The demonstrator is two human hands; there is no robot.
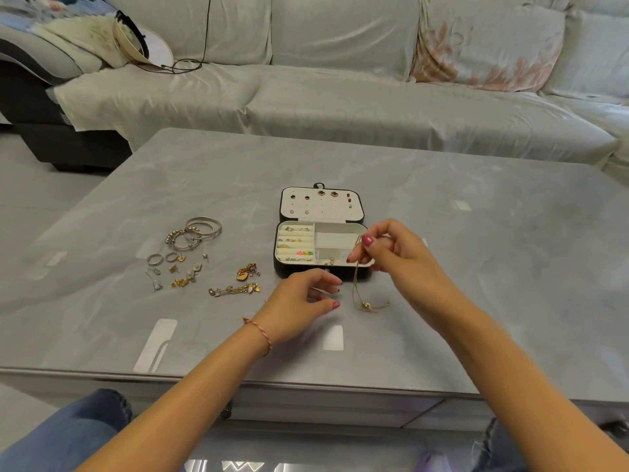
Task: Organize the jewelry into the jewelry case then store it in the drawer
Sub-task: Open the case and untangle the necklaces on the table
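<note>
Head view: right hand (388,253) is pinching a thin gold necklace (357,287) over the front right of the open jewelry case (321,245); chain is hanging down, its lower end lying on the table (476,233). Left hand (303,298) is hovering just in front of the case, fingers loosely curled, holding nothing. Bangles (197,233), rings and earrings (173,270) and chain bracelets (238,284) are lying left of the case.
</note>
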